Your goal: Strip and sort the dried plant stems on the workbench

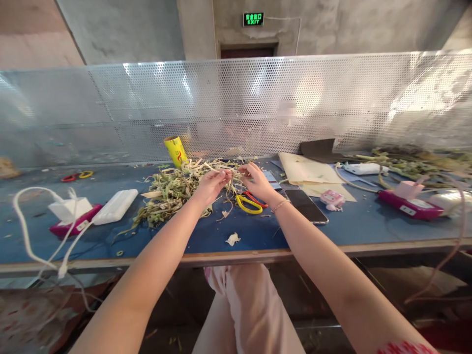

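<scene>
A heap of dried, pale-green plant stems and leaves (165,194) lies on the blue tabletop. At its right side my left hand (213,186) is closed in a pinch. My right hand (256,181) is a short way to the right, fingers bent together, with a bracelet on the wrist. Thin pale strands show around the fingertips; which of them are held is too small to make out. Just below the hands lie scissors with yellow handles (249,205) and a red-handled pair (255,199). A dark-screened phone (307,206) rests beside my right wrist.
A yellow tube (175,150) leans behind the heap. Purple power strips (79,222) (411,205) with cables sit on both sides, a white power bank (115,206) at left. Paper sheets (308,168) and a pink case (332,199) lie right. A perforated metal panel (147,108) borders the back.
</scene>
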A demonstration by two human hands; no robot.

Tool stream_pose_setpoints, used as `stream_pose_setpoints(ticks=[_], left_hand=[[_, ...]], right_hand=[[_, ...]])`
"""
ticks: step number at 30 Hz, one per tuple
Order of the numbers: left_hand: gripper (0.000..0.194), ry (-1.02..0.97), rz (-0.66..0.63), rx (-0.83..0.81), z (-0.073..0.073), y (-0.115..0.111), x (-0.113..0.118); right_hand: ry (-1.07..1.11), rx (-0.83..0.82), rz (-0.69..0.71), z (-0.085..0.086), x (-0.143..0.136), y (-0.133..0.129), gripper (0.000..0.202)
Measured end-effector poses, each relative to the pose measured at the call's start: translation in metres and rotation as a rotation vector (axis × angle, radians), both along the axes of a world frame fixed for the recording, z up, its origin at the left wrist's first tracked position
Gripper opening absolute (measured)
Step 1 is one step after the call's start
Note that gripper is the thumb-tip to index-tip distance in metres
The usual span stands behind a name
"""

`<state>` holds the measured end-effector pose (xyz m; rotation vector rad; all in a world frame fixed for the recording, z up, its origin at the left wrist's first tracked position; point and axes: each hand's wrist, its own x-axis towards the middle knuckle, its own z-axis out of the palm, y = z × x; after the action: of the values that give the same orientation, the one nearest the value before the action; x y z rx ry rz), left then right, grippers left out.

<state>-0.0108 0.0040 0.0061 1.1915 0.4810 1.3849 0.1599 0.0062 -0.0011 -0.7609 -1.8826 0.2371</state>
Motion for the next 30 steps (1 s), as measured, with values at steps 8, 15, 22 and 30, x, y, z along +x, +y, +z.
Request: stream_pose_setpoints(ticks=[8,15,22,30], left_hand=[[0.020,-0.012,0.075,-0.029,-0.001,0.004,-0.001],[0.023,0.099,0.079,-0.027,0.000,-0.004,0.002],[0.031,0.230,-0.043,-0.028,0.001,-0.008,0.004],[0.018,0.109,-0.075,0.018,0.002,-0.008,0.000]], right_hand=[[0.146,-0.131,0.084,-0.001,-0.004,-0.003,0.028],[0.153,-0.249,0.145,-0.006,-0.010,0.001,0.015],[0.146,-0.256,0.115,-0.009,-0.009,0.003,0.037],[0.250,-0.518,0.390,-0.007,-0.015,0.001,0.019]])
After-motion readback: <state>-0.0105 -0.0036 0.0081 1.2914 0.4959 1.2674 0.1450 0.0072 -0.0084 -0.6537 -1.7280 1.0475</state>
